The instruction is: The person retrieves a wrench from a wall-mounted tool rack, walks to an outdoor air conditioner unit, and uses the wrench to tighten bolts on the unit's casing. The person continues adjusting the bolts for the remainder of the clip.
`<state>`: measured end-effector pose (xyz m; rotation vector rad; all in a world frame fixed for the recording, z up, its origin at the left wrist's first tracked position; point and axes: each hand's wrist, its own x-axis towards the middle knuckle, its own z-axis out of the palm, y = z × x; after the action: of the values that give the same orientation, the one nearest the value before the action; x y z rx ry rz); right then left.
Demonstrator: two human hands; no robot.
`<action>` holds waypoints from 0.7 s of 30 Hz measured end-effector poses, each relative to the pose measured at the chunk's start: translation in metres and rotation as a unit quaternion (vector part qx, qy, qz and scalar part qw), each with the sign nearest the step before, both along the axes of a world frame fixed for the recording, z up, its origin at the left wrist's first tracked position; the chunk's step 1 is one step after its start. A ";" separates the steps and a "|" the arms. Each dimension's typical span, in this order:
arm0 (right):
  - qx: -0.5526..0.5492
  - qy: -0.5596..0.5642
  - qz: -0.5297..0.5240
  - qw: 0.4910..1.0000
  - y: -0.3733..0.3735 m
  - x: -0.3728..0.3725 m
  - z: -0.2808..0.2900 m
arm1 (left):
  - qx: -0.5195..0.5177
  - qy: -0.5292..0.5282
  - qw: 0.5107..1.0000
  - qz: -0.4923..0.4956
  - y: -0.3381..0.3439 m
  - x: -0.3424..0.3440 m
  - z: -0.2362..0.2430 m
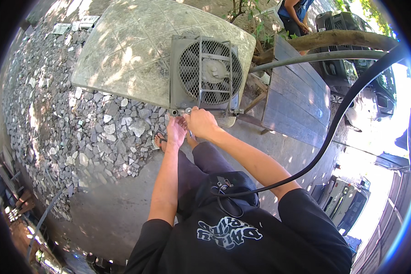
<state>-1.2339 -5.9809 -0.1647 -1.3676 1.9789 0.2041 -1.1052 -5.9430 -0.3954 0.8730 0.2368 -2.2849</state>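
A grey metal radiator fan unit [215, 71], with a round fan behind a mesh guard, lies on a worn, tiled-looking slab. Along its near edge is a small round metal port [174, 113]. Just below that port my left hand [176, 131] has its fingers curled in a pinch. Beside it my right hand [201, 123] is closed, thumb and forefinger at a round metal fitting [188, 110] on the same edge. Both hands nearly touch each other. What lies between the fingers is hidden. A small shiny metal piece [191, 134] shows under the right hand; its kind is unclear.
The pale slab [123, 50] reaches far left. Loose grey gravel [105, 132] covers the ground at left. To the right stands a wooden bench [297, 98]. A thick black hose [338, 118] crosses the right side. Another person [297, 16] and parked vehicles [345, 198] are beyond.
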 end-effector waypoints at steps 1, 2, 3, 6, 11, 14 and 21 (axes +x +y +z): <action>-0.008 -0.012 -0.042 0.999 0.002 0.002 -0.004 | -0.015 0.001 1.000 0.005 0.000 -0.001 0.004; -0.017 -0.020 -0.091 0.996 0.006 0.004 -0.008 | -0.020 -0.013 1.000 -0.001 0.000 -0.003 0.008; -0.024 -0.016 -0.084 0.996 0.009 0.005 -0.012 | -0.025 -0.027 0.999 -0.006 -0.001 -0.003 0.012; -0.018 -0.053 -0.148 0.987 0.014 0.007 -0.021 | 0.003 -0.035 0.999 -0.007 -0.004 -0.004 0.019; 0.061 -0.190 -0.261 0.945 0.005 0.006 -0.020 | -0.029 -0.020 0.999 0.005 -0.004 -0.004 0.016; -0.017 0.044 0.047 0.998 0.005 0.001 -0.010 | -0.024 0.000 1.000 -0.005 -0.002 -0.002 0.013; 0.023 0.082 0.116 0.990 -0.001 -0.004 -0.026 | -0.002 -0.027 0.999 -0.018 -0.001 -0.001 0.004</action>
<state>-1.2375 -5.9819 -0.1910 -1.5938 1.9296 0.4825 -1.1066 -5.9443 -0.3910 0.9429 0.1942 -2.2916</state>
